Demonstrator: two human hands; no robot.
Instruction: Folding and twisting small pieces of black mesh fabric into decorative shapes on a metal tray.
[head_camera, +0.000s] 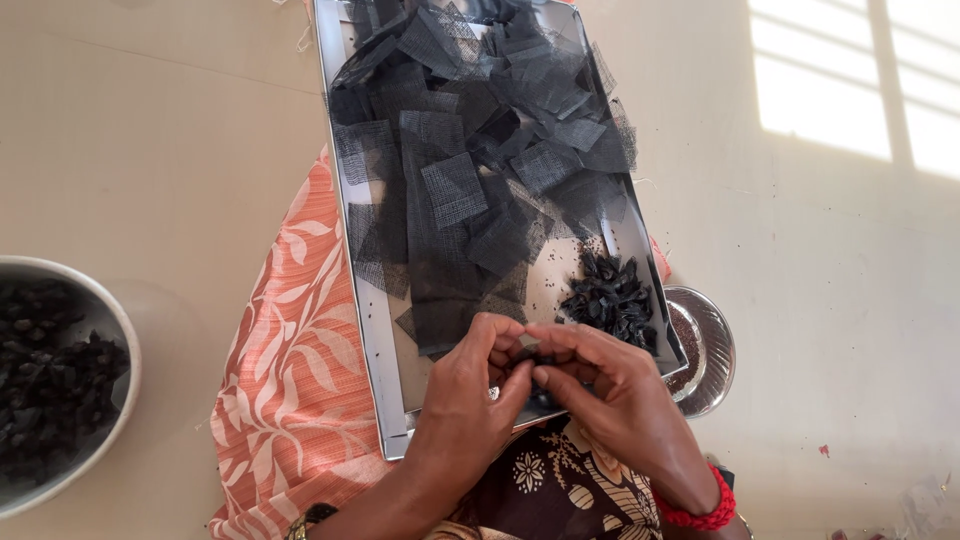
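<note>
A: Obs. 1, hands. Left hand (470, 390) and right hand (610, 390) meet over the near edge of the steel tray (372, 330). Fingers of both curl inward, tips together, pinched on a small dark piece (528, 357) between them; most of it is hidden by the fingertips

B: Tray contents?

A: Far and middle parts covered by overlapping black mesh squares (455, 190), some reaching the left and right rims. Near right corner holds a heap of dark shrivelled pods (610, 300), just beyond the right hand. Tiny dark seeds are scattered on the bare metal near it

B: Open room?

A: A bare strip of tray runs along the left rim, from mid-tray to the near corner. The tray lies on an orange leaf-print cloth (290, 380), which shows only on the left side. A small steel bowl (705, 350) sits tucked partly under the right near corner, touching or nearly so; cannot tell which. A large pale bowl (118, 320) of dark lumps is well apart at far left, cut by the frame edge. The pale floor (820, 260) to the right is open, with sunlit patches at top right

B: Wrists?

A: Red bangle (700, 512) on the right wrist, dark band (312, 517) on the left
</note>
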